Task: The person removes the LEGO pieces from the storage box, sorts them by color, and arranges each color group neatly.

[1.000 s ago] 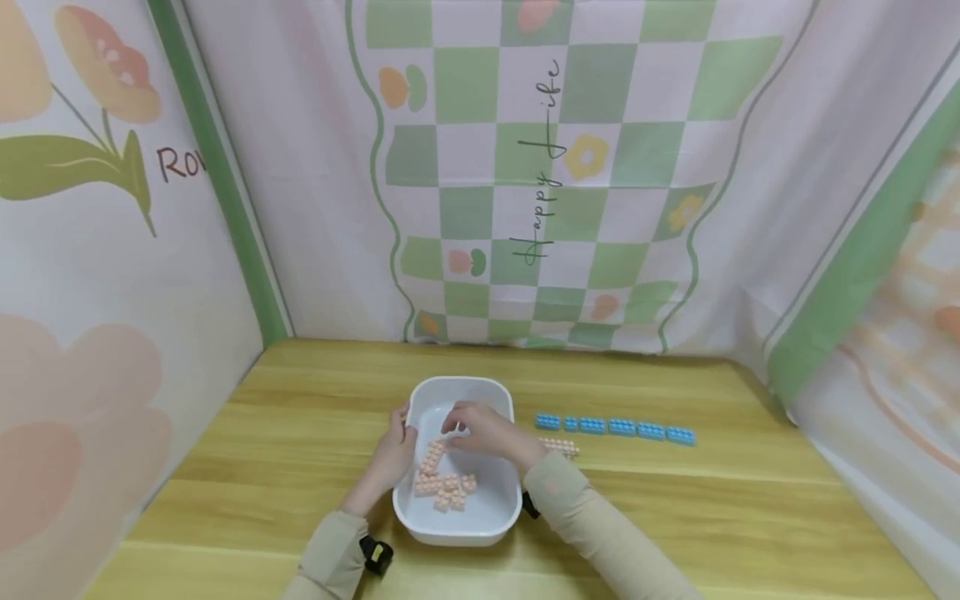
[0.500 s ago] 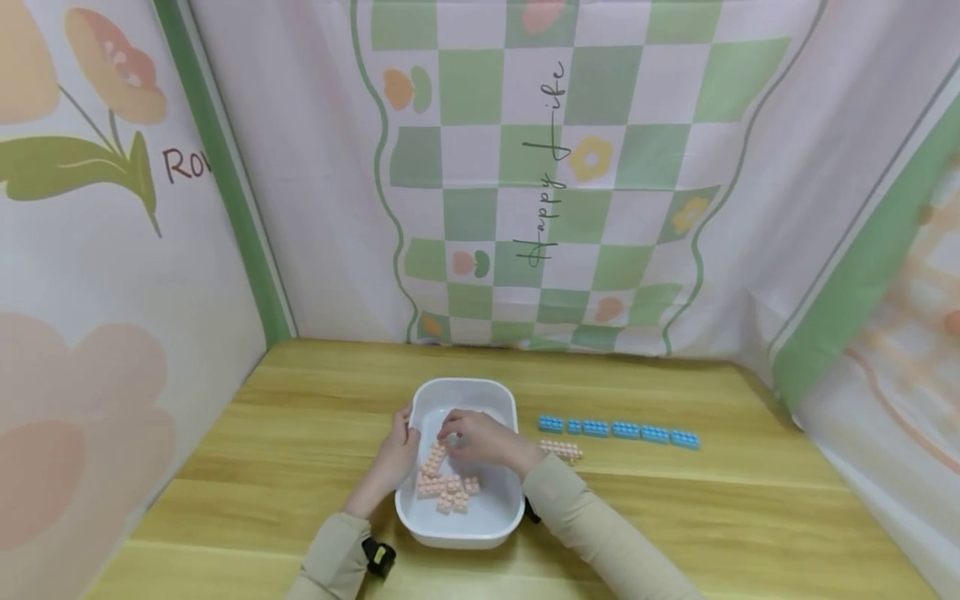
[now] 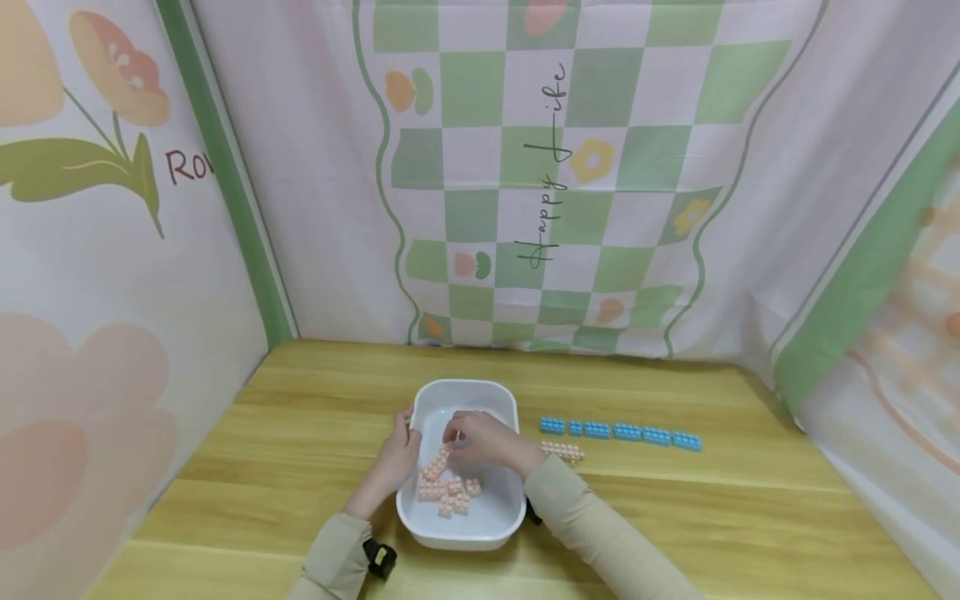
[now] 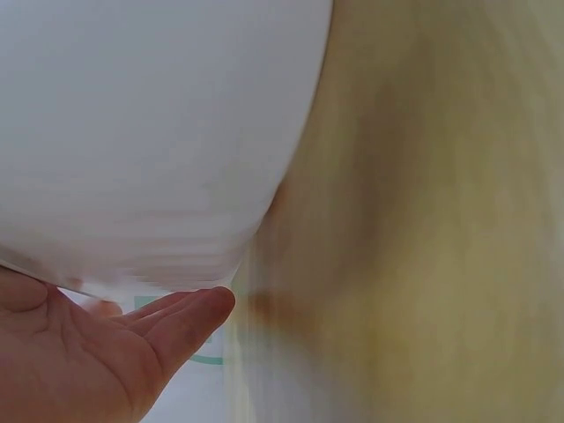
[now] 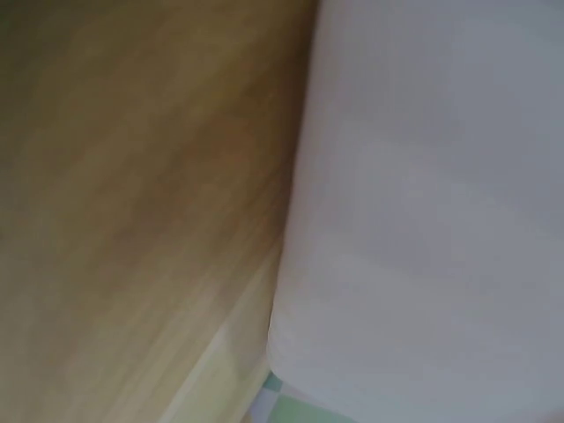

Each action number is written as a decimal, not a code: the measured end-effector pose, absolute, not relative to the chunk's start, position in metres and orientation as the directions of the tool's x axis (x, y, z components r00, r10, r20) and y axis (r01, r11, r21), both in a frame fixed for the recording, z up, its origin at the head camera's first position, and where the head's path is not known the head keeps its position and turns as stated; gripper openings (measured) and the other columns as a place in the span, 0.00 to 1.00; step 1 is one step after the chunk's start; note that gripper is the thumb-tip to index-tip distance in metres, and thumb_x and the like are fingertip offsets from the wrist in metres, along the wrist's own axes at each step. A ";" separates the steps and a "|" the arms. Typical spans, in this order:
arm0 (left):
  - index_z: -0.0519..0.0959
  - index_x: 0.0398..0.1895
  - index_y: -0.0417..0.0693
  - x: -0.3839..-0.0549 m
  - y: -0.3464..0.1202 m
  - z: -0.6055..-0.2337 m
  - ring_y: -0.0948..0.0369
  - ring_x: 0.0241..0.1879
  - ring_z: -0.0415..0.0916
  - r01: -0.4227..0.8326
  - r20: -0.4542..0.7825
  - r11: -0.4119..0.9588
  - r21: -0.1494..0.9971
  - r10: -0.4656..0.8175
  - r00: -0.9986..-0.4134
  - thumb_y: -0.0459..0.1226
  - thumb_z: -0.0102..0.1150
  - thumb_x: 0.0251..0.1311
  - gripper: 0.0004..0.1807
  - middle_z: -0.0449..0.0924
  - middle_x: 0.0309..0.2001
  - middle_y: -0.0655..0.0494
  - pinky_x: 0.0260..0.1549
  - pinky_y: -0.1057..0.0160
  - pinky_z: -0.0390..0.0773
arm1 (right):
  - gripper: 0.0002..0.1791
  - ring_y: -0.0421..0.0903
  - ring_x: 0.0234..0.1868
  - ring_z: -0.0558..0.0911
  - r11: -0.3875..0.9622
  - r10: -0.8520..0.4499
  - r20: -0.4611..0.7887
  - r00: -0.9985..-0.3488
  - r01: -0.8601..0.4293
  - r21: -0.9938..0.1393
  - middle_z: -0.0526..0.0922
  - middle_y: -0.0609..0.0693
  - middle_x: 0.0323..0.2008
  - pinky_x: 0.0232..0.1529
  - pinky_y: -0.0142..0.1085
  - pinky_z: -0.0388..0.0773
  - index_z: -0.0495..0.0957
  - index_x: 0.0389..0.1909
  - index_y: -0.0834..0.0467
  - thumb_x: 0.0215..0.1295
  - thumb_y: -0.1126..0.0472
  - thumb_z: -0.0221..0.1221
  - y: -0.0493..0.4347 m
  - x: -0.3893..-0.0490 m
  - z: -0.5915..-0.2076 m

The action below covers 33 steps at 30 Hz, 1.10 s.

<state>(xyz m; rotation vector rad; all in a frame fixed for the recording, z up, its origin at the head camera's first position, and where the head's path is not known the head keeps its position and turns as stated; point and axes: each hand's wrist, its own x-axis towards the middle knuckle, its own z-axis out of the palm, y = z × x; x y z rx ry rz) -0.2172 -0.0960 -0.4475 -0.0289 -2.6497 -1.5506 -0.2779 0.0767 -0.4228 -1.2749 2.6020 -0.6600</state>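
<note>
In the head view a white plastic basin [image 3: 462, 542] stands on the wooden table, with several pale pink toy building bricks [image 3: 433, 492] toward its left and near part. My left hand [image 3: 397, 454] grips the basin's left wall, thumb at the rim. In the left wrist view, the fingers [image 4: 189, 328] of that hand lie along the wall's outside. My right hand [image 3: 487, 442] reaches over the right rim into the basin, its bent fingertips right at the upper end of the pink bricks. I cannot tell whether it pinches one. The right wrist view holds only the basin's outer wall and table.
Right of the basin, several blue toy bricks [image 3: 627, 431] form a row on the wooden table [image 3: 675, 508]. Pink bricks [image 3: 562, 451] lie just in front of the row's left end, partly behind the right forearm. A checkered curtain [image 3: 555, 208] hangs behind the table.
My right fingertips have come slightly lower, closer over the upper pink bricks, and cover more of them. My left hand keeps its grip on the basin. The whole view has shifted a little.
</note>
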 end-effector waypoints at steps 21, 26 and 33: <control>0.50 0.68 0.32 -0.216 -0.095 -0.449 0.37 0.57 0.69 0.063 0.080 0.477 0.877 -0.015 -0.997 0.33 0.33 0.69 0.26 0.65 0.59 0.24 0.56 0.43 0.70 | 0.07 0.40 0.37 0.79 0.592 -0.747 -0.035 -0.664 -0.640 -0.489 0.82 0.45 0.33 0.42 0.30 0.76 0.82 0.34 0.56 0.53 0.63 0.65 0.077 -0.277 -0.421; 0.50 0.68 0.32 -0.216 -0.095 -0.449 0.37 0.58 0.68 0.064 0.079 0.466 0.882 -0.013 -0.997 0.33 0.33 0.69 0.26 0.65 0.59 0.25 0.58 0.43 0.68 | 0.06 0.41 0.37 0.79 0.572 -0.751 -0.006 -0.660 -0.647 -0.504 0.83 0.46 0.33 0.42 0.30 0.76 0.82 0.34 0.57 0.54 0.62 0.65 0.078 -0.278 -0.422; 0.50 0.68 0.33 -0.215 -0.095 -0.448 0.36 0.57 0.67 0.048 0.064 0.465 0.884 -0.019 -0.998 0.33 0.33 0.69 0.26 0.65 0.60 0.25 0.56 0.43 0.70 | 0.07 0.42 0.35 0.79 0.533 -0.757 0.069 -0.650 -0.675 -0.511 0.82 0.48 0.32 0.40 0.30 0.76 0.81 0.34 0.59 0.54 0.63 0.65 0.083 -0.281 -0.420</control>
